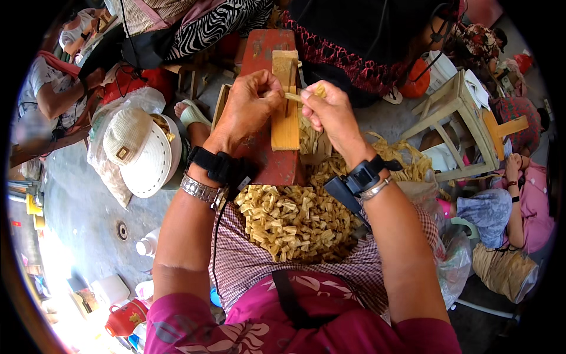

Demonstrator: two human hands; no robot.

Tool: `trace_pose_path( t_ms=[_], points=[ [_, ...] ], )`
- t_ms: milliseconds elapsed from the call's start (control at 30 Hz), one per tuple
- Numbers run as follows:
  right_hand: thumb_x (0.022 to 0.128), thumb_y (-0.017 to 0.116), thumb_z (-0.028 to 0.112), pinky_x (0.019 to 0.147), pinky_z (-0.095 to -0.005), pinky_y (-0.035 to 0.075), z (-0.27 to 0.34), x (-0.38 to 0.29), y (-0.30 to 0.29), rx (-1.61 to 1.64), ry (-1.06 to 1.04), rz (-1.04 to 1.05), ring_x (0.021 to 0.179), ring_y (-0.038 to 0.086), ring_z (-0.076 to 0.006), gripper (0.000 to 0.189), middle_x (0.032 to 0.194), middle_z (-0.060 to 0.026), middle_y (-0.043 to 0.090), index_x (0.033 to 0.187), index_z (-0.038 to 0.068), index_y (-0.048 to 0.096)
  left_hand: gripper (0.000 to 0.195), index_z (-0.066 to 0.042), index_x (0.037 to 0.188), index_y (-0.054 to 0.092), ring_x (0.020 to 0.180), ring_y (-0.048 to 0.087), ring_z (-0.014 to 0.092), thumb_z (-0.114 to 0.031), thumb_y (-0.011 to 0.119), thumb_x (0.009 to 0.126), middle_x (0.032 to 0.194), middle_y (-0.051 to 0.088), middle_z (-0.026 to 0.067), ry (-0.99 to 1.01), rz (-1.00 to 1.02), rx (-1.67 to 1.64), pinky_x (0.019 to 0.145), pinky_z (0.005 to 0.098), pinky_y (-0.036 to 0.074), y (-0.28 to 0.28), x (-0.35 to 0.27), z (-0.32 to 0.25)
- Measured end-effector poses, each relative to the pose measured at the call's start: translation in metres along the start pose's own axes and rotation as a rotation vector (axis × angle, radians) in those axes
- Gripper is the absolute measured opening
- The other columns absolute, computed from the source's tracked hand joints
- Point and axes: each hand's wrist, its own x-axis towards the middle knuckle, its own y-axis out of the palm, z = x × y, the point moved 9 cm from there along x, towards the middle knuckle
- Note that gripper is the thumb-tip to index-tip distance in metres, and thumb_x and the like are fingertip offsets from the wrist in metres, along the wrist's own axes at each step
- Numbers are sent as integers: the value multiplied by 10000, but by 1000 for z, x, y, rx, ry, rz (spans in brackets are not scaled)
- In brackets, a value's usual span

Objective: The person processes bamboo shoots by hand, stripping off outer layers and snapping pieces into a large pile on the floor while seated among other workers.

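Note:
My left hand (258, 95) pinches one end of a pale yellow fibrous strip (292, 96) between thumb and fingers. The strip's other end is in my right hand (328, 106), with a bit of it poking out above the fingers. Between my hands the strip passes over a yellow wooden block (285, 137) with an upright piece, which sits on a narrow, worn red bench (269, 170). In my lap, on a checked cloth (241, 256), lies a large heap of short, knotted-looking yellow pieces (294, 221). Longer loose strips (402, 155) lie beyond my right wrist.
A white brimmed hat (146, 155) rests on a bucket at the left. At the right stands a wooden stool (460, 128). Other people sit close around, one at the bench's far end. A red jug (127, 317) and a white bottle (148, 243) are on the floor.

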Motion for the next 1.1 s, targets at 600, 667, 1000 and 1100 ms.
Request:
trace_pose_path(
  t_ms=[600,667,1000,1100],
  points=[
    [926,542,361,488,-203,452,-124,-174,-12,-459,597,689,573,555,-73,339,776,-44,616,1028,39,579,152,36,956,613,730,626,164,-34,649,826,854,655,111,-409,268,125,653,268,493,52,-219,34],
    [923,537,371,491,-213,452,-155,-180,-49,-620,693,632,578,553,-81,337,768,-34,608,1007,49,590,154,27,938,612,769,638,322,-19,641,794,882,639,182,-182,218,401,658,349,505,54,-221,29],
    [917,437,99,437,-243,382,-212,-131,-167,-424,730,-123,520,498,-97,153,734,-37,564,896,24,568,158,19,943,616,802,578,365,-39,622,796,896,611,189,-2,184,679,726,417,467,84,-223,47],
    [894,499,83,455,-262,420,-262,-108,-179,-204,636,-136,537,519,-133,294,829,-51,568,1182,40,460,178,29,951,611,828,573,382,-45,616,789,923,602,207,-40,179,708,730,430,461,88,-226,56]
  ],
)
